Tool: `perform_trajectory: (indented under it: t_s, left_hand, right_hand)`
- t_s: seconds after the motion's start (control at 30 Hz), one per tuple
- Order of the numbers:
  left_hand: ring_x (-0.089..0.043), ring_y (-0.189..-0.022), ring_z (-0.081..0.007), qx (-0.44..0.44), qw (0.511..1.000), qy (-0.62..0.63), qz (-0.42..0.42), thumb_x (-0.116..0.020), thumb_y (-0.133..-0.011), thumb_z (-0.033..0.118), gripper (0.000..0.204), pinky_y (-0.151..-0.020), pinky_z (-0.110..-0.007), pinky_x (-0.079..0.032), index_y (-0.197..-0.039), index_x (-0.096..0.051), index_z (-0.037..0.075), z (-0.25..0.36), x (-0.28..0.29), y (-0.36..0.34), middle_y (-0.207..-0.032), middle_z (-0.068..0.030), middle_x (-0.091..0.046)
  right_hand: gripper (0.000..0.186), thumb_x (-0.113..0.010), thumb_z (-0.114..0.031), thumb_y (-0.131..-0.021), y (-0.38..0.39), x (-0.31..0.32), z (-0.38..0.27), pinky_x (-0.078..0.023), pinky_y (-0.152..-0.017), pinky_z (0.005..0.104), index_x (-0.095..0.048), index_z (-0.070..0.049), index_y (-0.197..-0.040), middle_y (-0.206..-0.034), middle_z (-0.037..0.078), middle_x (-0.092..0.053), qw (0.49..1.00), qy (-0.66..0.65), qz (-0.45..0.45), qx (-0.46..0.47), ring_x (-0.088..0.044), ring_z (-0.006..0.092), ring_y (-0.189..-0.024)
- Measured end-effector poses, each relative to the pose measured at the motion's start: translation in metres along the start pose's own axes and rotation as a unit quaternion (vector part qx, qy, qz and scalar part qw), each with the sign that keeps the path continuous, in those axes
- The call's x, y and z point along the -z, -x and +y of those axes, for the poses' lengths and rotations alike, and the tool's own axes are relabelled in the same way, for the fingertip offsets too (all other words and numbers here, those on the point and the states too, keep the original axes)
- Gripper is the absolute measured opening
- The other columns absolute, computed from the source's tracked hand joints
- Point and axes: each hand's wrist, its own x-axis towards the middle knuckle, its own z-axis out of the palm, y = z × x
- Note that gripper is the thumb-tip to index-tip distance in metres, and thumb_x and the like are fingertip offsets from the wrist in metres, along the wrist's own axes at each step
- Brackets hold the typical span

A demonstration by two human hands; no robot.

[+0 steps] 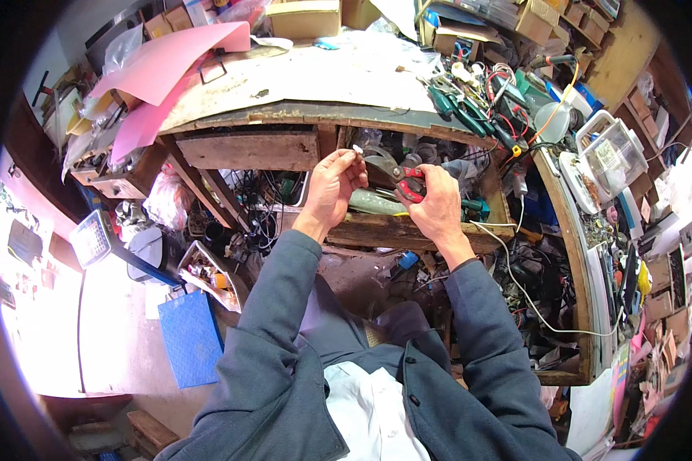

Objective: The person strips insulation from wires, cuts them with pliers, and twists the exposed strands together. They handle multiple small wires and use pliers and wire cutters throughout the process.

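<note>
An open slate jacket [265,323] with dark buttons [414,400] tops a white shirt [367,407] and grey trousers [334,319].

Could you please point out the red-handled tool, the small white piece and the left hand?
Red-handled tool [397,174], head view: near its pivot.
Small white piece [357,149], head view: its visible end.
Left hand [334,184], head view: middle of the hand.

Head-worn left fisheye view from above the jacket [273,330], facing forward and down: left hand [332,188] and right hand [438,203] near, workbench [315,81] farther off; outlines toward the glaring left rim appear uncertain.
</note>
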Motion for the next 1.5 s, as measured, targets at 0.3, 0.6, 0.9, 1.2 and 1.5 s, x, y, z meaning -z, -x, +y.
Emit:
perform_trajectory:
  t_s: [0.3, 0.6, 0.9, 1.2, 1.5]
  left_hand:
    - [-0.066, -0.076, -0.0171, -0.021, 0.999, -0.041, 0.027, -0.065, -0.097, 0.012, 0.008, -0.069, -0.033, -0.056, -0.1, -0.068, 0.005, -0.001, -0.004, 0.002, -0.087, -0.0067, -0.07]
    - [-0.064, -0.073, -0.0134, -0.061, 0.986, -0.155, 0.027, -0.062, -0.098, 0.011, 0.01, -0.068, -0.028, -0.055, -0.105, -0.065, 0.004, -0.008, -0.007, 0.005, -0.086, -0.0046, -0.066]
    - [-0.063, -0.077, -0.012, -0.094, 0.97, -0.221, 0.029, -0.06, -0.099, 0.009, 0.009, -0.069, -0.027, -0.054, -0.106, -0.061, 0.004, -0.01, -0.012, 0.008, -0.091, -0.0047, -0.065]
    - [-0.063, -0.078, -0.0109, -0.129, 0.953, -0.273, 0.028, -0.06, -0.099, 0.008, 0.006, -0.07, -0.026, -0.054, -0.104, -0.06, 0.004, -0.013, -0.016, 0.013, -0.09, -0.003, -0.065]
    - [-0.066, -0.08, -0.0176, -0.063, 0.986, -0.152, 0.018, -0.054, -0.104, 0.022, 0.019, -0.072, -0.034, -0.057, -0.103, -0.06, 0.004, -0.009, -0.01, 0.011, -0.093, -0.0075, -0.067]
  right_hand:
    - [0.05, -0.087, -0.024, -0.07, 0.0, -0.004, 0.001, -0.046, -0.082, 0.0421, -0.06, -0.005, -0.108, -0.094, 0.012, -0.064, 1.0, 0.002, 0.011, 0.004, -0.062, 0.0327, -0.09]
    - [0.048, -0.086, -0.023, -0.071, 0.0, -0.004, -0.001, -0.047, -0.082, 0.0427, -0.061, -0.004, -0.107, -0.096, 0.012, -0.065, 1.0, 0.011, 0.014, 0.003, -0.062, 0.0331, -0.091]
    - [0.041, -0.08, -0.023, -0.074, 0.003, -0.004, 0.0, -0.046, -0.08, 0.0438, -0.062, -0.005, -0.105, -0.094, 0.013, -0.063, 1.0, 0.011, 0.007, -0.001, -0.061, 0.0337, -0.091]
    - [0.032, -0.077, -0.018, -0.074, 0.006, -0.002, -0.001, -0.046, -0.073, 0.0443, -0.06, -0.006, -0.098, -0.086, 0.012, -0.063, 0.998, 0.055, 0.007, -0.004, -0.062, 0.0352, -0.083]
    - [0.028, -0.076, -0.02, -0.076, 0.009, -0.001, -0.001, -0.044, -0.069, 0.0443, -0.059, -0.007, -0.094, -0.081, 0.012, -0.06, 0.998, 0.066, 0.015, 0.006, -0.061, 0.0345, -0.079]
